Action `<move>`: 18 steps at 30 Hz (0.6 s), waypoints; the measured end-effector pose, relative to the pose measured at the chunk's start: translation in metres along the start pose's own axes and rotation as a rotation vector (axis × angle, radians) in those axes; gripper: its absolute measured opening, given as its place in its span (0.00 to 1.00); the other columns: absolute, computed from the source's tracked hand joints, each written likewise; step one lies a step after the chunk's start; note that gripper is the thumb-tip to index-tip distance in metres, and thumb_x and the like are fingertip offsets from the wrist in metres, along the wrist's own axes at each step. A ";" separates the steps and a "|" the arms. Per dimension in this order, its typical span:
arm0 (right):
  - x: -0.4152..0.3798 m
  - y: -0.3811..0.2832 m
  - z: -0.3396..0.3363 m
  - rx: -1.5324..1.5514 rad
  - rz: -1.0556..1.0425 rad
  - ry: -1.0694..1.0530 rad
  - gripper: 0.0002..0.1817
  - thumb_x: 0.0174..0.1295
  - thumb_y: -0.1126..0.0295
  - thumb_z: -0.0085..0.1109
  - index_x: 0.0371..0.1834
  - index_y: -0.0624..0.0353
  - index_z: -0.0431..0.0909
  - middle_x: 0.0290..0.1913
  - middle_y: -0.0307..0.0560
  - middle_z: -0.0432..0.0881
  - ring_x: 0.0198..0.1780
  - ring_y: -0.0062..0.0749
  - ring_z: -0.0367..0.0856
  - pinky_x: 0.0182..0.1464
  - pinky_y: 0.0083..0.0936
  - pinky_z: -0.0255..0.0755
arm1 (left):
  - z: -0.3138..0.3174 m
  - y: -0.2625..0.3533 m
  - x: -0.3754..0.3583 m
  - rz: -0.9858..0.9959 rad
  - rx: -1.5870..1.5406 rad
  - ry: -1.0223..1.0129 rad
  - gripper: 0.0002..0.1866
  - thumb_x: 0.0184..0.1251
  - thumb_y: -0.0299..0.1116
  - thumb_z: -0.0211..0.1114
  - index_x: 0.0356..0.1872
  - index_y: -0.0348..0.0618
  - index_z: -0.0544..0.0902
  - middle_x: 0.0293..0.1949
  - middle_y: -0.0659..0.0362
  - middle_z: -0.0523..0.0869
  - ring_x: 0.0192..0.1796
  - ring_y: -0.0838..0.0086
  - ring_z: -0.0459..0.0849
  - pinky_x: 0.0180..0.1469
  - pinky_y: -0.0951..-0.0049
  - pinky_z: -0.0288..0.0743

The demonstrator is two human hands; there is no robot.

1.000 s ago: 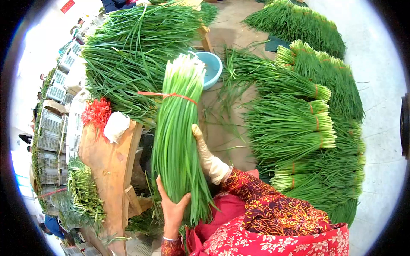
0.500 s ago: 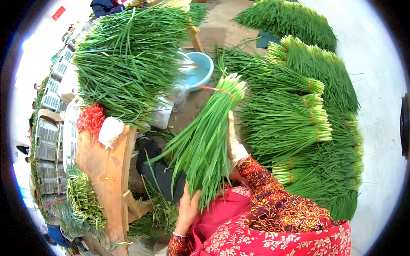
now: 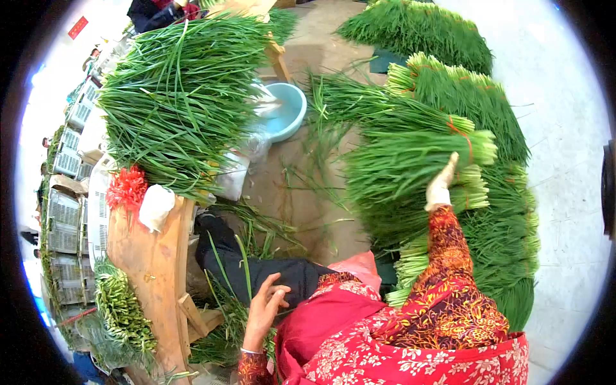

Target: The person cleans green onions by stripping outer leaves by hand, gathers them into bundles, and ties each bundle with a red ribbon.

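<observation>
My right hand (image 3: 441,184), in a pale glove, holds a bundle of long green leafy stalks (image 3: 410,154) from its near side. A red band circles this bundle near its pale stem ends, which point right. The bundle is blurred and lies over other banded bundles on the right-hand pile (image 3: 494,224); the contact beneath it is hidden. My bare left hand (image 3: 263,314) is raised above my dark trouser leg, fingers apart and empty. A large heap of loose green stalks (image 3: 179,102) stands at the upper left.
A wooden bench (image 3: 144,256) at left bears red strips (image 3: 127,187) and a white bundle (image 3: 156,208). Beyond the heap are a blue basin (image 3: 292,115) and part of another person (image 3: 153,15). More bundles (image 3: 423,32) lie at the upper right; crates (image 3: 64,221) line the far left.
The bundle has swung from in front of me to the right-hand pile with my right hand. My left hand has let go of its leaf end and moved slightly left and down.
</observation>
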State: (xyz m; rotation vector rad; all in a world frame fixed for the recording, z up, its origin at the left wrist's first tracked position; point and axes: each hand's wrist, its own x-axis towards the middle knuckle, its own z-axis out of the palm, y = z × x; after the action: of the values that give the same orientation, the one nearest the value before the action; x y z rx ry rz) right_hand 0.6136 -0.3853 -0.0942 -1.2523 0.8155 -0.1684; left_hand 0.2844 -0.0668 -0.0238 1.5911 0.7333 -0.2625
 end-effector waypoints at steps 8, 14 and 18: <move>0.096 0.084 -0.062 0.035 -0.130 0.128 0.48 0.51 0.33 0.47 0.66 0.61 0.55 0.68 0.48 0.55 0.66 0.37 0.54 0.66 0.33 0.45 | -0.008 0.004 -0.001 -0.028 0.064 0.047 0.23 0.65 0.32 0.53 0.60 0.41 0.64 0.42 0.57 0.81 0.33 0.79 0.80 0.29 0.84 0.68; 0.116 0.092 -0.069 -0.019 -0.067 0.104 0.54 0.48 0.28 0.43 0.67 0.62 0.50 0.69 0.49 0.51 0.68 0.38 0.50 0.67 0.33 0.43 | -0.019 -0.002 -0.004 0.030 0.037 0.027 0.23 0.66 0.32 0.51 0.61 0.39 0.62 0.43 0.57 0.80 0.35 0.80 0.79 0.26 0.86 0.65; 0.089 0.067 -0.067 -0.271 0.116 0.172 0.54 0.49 0.27 0.39 0.68 0.60 0.48 0.69 0.50 0.50 0.68 0.40 0.50 0.67 0.38 0.42 | -0.031 0.005 -0.013 0.006 0.058 0.085 0.22 0.66 0.33 0.52 0.60 0.40 0.63 0.43 0.58 0.80 0.35 0.80 0.79 0.28 0.86 0.66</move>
State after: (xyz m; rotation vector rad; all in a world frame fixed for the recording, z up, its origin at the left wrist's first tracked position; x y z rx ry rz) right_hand 0.6140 -0.4616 -0.1992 -1.4539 1.0838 -0.0735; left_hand 0.2699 -0.0415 -0.0074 1.6674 0.7929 -0.2143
